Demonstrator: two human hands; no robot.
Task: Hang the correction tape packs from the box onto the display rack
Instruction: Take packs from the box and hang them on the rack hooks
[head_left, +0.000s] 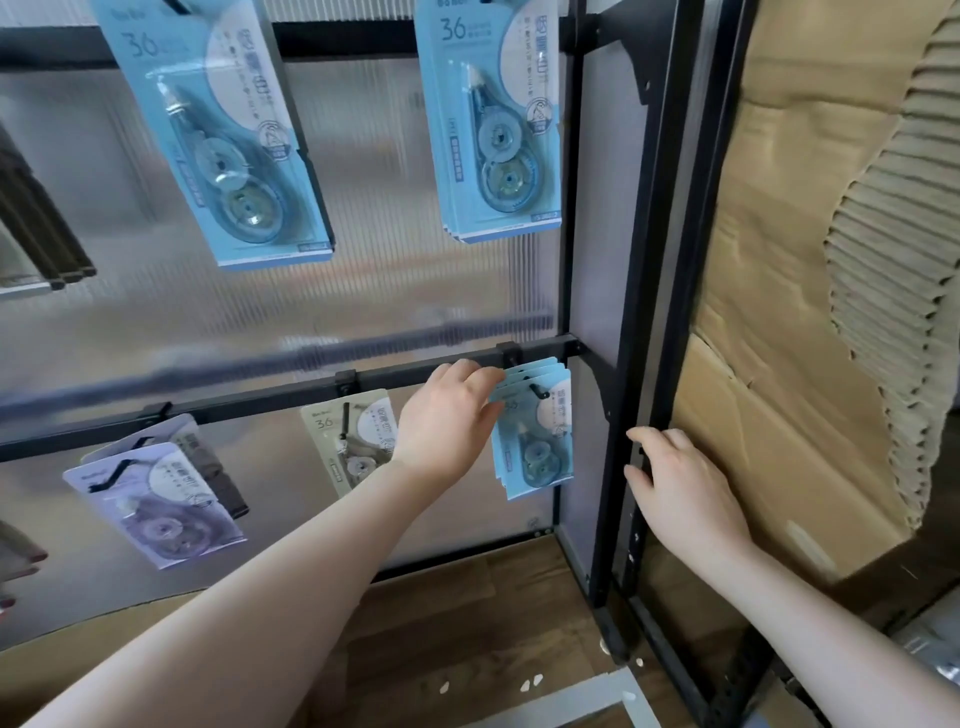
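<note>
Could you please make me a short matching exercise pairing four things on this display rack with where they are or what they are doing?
Things:
1. left hand
2. right hand
3. purple pack
4. beige pack

Places or states:
A. hangs on the lower rail's middle hook
B. rests on the black upright
C. holds the small blue packs at the rightmost lower hook
D. hangs farthest left on the lower rail

Pairs: 1-C, 2-B, 3-D, 4-A
</note>
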